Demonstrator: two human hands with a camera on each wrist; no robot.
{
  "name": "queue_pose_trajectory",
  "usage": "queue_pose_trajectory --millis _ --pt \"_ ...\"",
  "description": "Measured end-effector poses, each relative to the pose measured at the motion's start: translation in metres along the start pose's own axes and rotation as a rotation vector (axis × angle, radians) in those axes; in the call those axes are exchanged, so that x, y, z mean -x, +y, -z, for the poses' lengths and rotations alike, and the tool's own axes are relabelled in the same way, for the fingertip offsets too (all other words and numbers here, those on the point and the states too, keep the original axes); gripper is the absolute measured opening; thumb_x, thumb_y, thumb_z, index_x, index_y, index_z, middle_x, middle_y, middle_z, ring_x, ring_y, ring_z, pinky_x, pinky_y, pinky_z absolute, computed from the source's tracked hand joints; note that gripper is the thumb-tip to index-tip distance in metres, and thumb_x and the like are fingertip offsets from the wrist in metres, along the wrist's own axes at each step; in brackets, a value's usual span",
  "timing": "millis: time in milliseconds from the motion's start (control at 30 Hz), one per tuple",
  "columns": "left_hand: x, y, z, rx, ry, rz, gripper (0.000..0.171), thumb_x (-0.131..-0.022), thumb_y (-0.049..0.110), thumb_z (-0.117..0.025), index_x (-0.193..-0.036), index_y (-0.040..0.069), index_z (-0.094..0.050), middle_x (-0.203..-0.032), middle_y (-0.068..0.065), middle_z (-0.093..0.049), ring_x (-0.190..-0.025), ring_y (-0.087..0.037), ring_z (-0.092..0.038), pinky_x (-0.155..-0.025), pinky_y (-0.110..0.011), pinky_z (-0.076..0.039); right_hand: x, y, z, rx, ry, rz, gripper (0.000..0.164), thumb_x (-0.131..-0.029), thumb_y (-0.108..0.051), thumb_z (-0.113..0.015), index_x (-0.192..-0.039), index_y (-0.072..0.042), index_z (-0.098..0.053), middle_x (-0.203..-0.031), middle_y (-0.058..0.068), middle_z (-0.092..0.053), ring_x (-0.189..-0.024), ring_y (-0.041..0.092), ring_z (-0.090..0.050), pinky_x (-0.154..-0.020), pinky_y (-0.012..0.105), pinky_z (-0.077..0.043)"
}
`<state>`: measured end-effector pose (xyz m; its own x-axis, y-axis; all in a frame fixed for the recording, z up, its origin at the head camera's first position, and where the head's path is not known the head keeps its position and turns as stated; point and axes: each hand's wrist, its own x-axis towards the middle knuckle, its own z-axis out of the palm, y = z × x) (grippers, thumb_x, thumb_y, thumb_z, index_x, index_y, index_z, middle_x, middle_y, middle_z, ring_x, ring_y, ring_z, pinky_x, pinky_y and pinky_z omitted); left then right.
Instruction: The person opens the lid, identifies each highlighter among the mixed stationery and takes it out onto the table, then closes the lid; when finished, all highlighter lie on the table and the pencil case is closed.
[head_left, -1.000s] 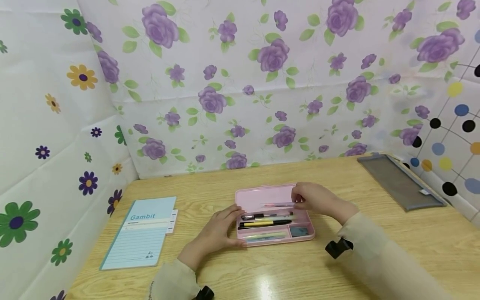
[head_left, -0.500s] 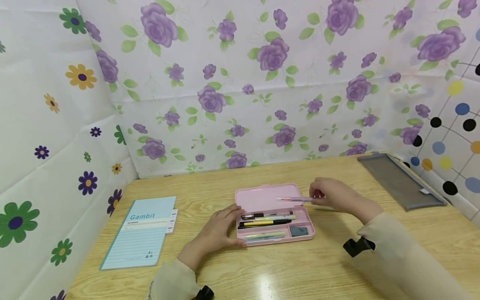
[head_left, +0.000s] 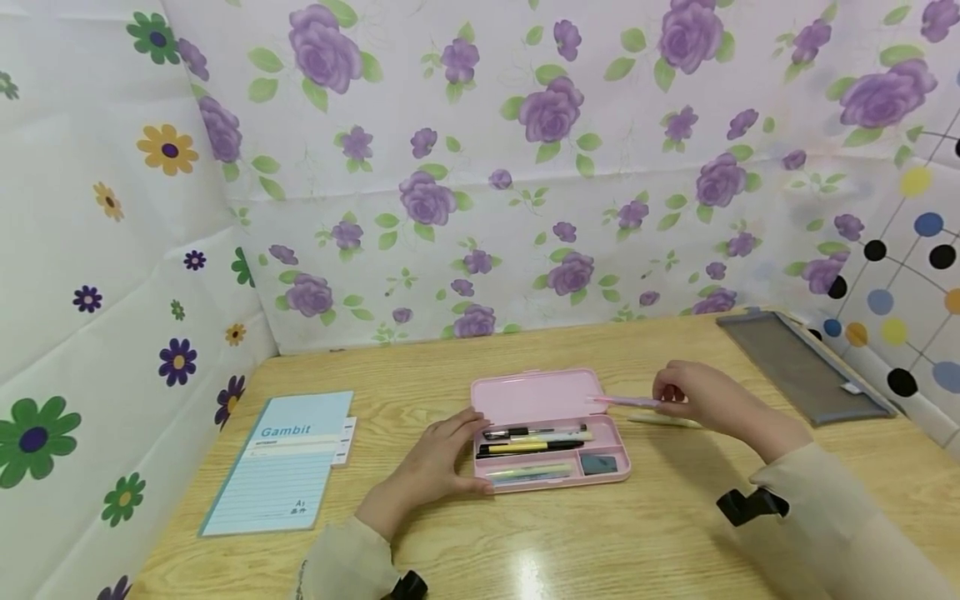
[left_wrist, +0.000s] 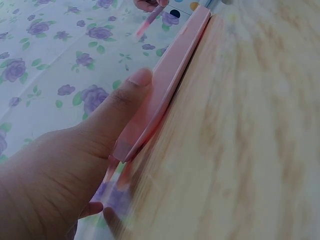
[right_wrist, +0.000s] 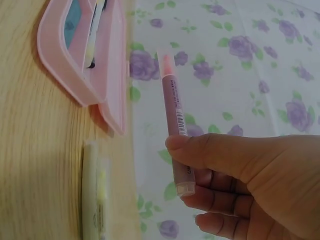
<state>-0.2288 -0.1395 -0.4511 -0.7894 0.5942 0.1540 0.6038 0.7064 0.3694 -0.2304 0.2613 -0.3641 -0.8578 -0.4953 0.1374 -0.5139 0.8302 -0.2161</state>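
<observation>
Right hand [head_left: 701,400]: grasps purple highlighter [head_left: 633,402], pinching between thumb and fingers near the end opposite the pink tip.
Purple highlighter: held up off the table [head_left: 465,550], right of the pink pencil case [head_left: 555,484]; points pink end left, towards the lid [head_left: 540,396].
Left hand [head_left: 435,462]: grips the left end of the pencil case, with thumb against the near wall and fingers at the far left.
Pink pencil case: lies open on the table, lid folded back to the far side.
Far compartment: holds black-capped clear pen [head_left: 517,432] and yellow-and-black pen [head_left: 532,449].
Near right compartment: holds grey-blue eraser [head_left: 598,464].
Near left compartment: holds slim pastel items [head_left: 528,474], too small to identify.
Pale yellow-green pen [head_left: 663,421]: lies on the table, just right of the pencil case.
Gambit notebook [head_left: 273,475]: lies flat at left, well apart from the pencil case.
Grey mesh pouch [head_left: 806,367]: lies far right.
Floral cloth [head_left: 480,225]: hangs behind the table.
</observation>
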Motion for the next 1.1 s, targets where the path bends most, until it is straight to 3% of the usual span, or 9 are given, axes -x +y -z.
queue_pose_trajectory --millis 533,1100 --pt "0.0 -0.002 -0.002 -0.019 -0.004 -0.002 0.091 -0.071 0.06 -0.074 -0.146 0.018 -0.041 -0.154 -0.005 -0.037 -0.143 -0.025 -0.035 -0.114 -0.053 -0.031 0.034 0.032 -0.022 -0.016 0.006 -0.088 0.011 -0.082 -0.015 -0.075 -0.081 -0.018 -0.065 -0.076 -0.009 -0.055 -0.065 -0.003 -0.046 -0.056 0.021 -0.044" --pt "0.0 -0.003 -0.001 -0.026 0.002 -0.014 0.091 -0.072 0.062 -0.072 -0.145 0.017 -0.042 -0.153 -0.005 -0.039 -0.143 -0.026 -0.035 -0.114 -0.053 -0.031 0.044 0.055 -0.046 -0.009 0.054 -0.062 0.014 -0.079 -0.006 -0.075 -0.077 -0.016 -0.064 -0.073 -0.009 -0.054 -0.064 -0.002 -0.046 -0.055 0.021 -0.043"
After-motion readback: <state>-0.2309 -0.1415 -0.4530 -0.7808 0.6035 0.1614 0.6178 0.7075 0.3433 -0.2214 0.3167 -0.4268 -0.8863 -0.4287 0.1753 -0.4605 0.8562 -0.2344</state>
